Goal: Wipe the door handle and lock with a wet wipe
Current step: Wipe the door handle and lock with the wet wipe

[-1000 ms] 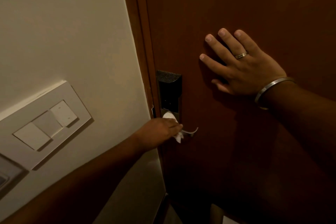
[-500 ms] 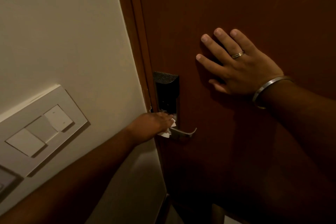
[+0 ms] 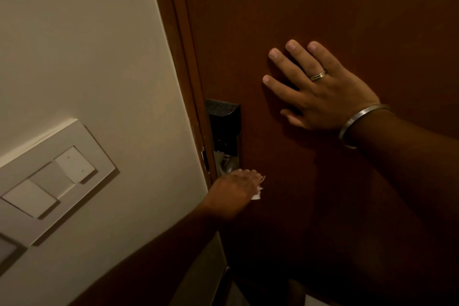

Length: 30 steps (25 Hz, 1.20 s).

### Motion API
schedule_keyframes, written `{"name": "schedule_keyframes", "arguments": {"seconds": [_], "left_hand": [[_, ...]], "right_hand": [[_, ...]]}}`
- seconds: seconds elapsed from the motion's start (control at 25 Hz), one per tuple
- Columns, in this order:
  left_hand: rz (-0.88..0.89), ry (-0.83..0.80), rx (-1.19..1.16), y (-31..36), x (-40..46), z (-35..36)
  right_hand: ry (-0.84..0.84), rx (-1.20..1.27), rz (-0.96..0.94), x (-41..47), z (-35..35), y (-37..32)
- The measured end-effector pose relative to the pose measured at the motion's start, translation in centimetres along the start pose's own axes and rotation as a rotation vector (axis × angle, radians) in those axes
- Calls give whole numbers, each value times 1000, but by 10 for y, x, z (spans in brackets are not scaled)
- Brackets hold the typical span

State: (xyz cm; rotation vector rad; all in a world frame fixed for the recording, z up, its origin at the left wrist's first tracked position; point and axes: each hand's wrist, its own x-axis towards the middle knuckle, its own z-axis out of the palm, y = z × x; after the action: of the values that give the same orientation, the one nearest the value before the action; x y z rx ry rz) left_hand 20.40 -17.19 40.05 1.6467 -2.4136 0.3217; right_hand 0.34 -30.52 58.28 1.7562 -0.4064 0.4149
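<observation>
A dark electronic lock [image 3: 224, 129] with a metal lower plate sits at the left edge of the brown door [image 3: 323, 7]. My left hand [image 3: 236, 185] is closed over the lever handle just below the lock, covering the lever completely. A white wet wipe [image 3: 257, 195] pokes out from under its fingers on the right. My right hand [image 3: 320, 89] lies flat on the door, to the right of the lock and higher, fingers spread, holding nothing. It wears a ring and a metal bangle.
A cream wall [image 3: 87, 45] fills the left, with a white switch panel [image 3: 53, 181] low on it. The brown door frame [image 3: 183, 45] runs between wall and door. A pale strip of floor [image 3: 313, 302] shows at the bottom.
My left hand has slid with the wipe from the lever's base by the lock plate out over the lever, which is now hidden. My right hand stays flat on the door.
</observation>
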Motion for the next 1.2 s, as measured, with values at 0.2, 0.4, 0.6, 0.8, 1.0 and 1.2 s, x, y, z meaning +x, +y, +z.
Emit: {"name": "schedule_keyframes", "arguments": {"seconds": [0.2, 0.4, 0.6, 0.8, 1.0, 1.2], "left_hand": [[76, -103, 49, -71, -9, -39], [128, -121, -38, -27, 6, -32], [-97, -25, -96, 31, 21, 0], [-34, 33, -63, -56, -17, -26], [4, -99, -68, -85, -11, -40], [-124, -100, 77, -21, -6, -23]], "right_hand": [[-11, -9, -7, -1, 0, 1], [-13, -6, -3, -2, 1, 1], [-14, -7, -6, -2, 1, 0], [-26, -17, -7, -4, 2, -1], [-45, -24, -7, -6, 3, -1], [-64, 47, 11, -6, 1, -1]]}}
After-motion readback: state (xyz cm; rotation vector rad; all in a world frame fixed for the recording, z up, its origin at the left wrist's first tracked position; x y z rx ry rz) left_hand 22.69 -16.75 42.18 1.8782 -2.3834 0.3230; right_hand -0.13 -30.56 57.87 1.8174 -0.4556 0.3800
